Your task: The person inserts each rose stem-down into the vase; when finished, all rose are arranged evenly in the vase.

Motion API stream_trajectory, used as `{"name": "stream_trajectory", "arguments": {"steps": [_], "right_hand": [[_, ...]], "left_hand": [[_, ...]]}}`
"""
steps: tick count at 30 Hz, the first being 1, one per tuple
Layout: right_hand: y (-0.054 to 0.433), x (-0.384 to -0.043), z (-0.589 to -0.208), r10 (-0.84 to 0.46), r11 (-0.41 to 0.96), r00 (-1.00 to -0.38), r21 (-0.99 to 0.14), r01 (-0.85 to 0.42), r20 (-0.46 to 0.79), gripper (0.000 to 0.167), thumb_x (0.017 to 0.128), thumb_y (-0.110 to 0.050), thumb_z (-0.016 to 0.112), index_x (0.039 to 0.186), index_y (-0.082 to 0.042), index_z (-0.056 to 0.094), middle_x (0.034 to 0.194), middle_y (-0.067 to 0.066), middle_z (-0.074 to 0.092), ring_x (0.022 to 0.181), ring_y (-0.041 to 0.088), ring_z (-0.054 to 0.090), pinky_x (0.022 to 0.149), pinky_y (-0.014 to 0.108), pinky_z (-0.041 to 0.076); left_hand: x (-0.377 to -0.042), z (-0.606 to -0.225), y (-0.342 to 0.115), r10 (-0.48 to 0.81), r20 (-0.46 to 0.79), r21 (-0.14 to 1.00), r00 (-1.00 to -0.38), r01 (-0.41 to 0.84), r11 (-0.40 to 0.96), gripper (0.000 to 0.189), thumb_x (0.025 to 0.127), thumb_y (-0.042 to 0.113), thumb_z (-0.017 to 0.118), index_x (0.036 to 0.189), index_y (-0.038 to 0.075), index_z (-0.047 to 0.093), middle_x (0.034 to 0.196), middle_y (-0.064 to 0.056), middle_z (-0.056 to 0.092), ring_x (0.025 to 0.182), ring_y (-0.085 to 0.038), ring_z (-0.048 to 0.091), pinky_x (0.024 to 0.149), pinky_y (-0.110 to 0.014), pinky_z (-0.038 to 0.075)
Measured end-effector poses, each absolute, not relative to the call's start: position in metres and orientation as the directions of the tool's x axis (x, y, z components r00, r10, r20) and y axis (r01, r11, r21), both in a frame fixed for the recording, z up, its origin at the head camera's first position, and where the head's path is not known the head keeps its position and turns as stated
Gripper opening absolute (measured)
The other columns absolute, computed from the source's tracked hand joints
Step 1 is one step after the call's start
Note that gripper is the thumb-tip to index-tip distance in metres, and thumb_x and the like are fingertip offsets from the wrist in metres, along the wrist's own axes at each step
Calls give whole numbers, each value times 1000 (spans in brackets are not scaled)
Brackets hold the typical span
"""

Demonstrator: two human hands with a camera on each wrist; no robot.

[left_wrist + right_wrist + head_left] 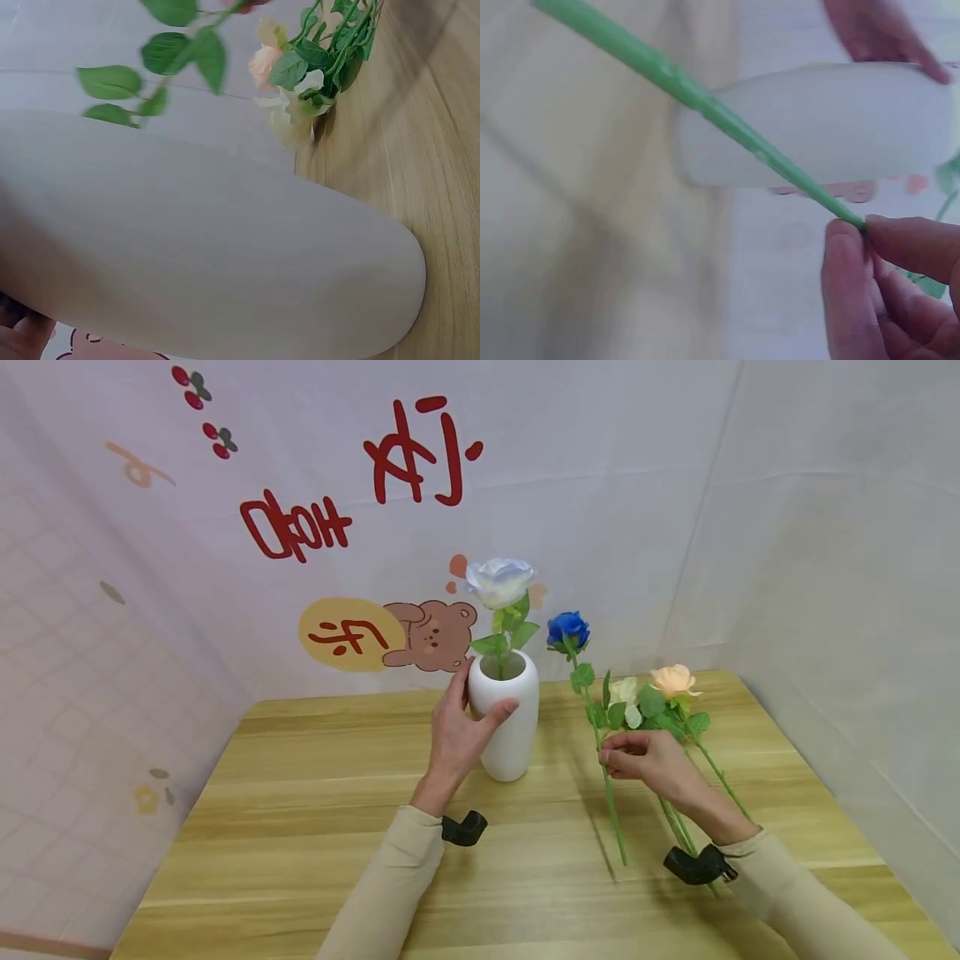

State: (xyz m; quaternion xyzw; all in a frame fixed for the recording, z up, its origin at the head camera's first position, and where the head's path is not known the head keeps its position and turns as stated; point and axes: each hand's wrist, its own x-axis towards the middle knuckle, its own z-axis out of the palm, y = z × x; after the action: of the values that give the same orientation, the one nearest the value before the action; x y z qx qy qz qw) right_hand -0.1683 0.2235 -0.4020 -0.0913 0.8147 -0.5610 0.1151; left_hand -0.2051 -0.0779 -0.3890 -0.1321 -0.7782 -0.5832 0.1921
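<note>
My left hand (463, 727) grips a white vase (513, 735) near its top, thumb across the front and fingers around the far left side. The vase stands upright on the table, with a pale white-blue rose (501, 583) in its mouth. To the right of it, my right hand (647, 762) pinches the green stem of a blue rose (567, 631) between thumb and fingers. The blue bloom points up and away, and the bare stem end slants down toward me. In the right wrist view, the green stem (735, 127) runs from the fingertips across the vase.
A cream rose (624, 693) and a peach rose (673, 680) lie on the wooden table (315, 827) beyond and beside my right hand, their stems partly under that arm. A printed cloth (600, 468) hangs behind the table.
</note>
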Motion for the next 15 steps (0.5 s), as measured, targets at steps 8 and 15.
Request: {"name": "stream_trajectory", "arguments": {"steps": [8,15], "right_hand": [[212,-180,-351,-162,270,-981,-952,-147,106,43,103,-24,69,126,11,64,109,12,72,91,13,72,84,26,61],[200,-193,-314,-94,24,-970,-973,-229,226,34,99,-15,72,120,10,63,100,2,74,88,13,73,83,25,61]], "left_hand": [[-201,-387,-74,-29,470,841,-882,438,318,112,78,81,67,157,5,42,143,-15,58,129,-26,60,108,-44,50],[-198,-387,-76,-17,456,833,-890,419,361,116,80,86,58,159,3,38,149,-18,52,135,-31,56,110,-47,48]]}}
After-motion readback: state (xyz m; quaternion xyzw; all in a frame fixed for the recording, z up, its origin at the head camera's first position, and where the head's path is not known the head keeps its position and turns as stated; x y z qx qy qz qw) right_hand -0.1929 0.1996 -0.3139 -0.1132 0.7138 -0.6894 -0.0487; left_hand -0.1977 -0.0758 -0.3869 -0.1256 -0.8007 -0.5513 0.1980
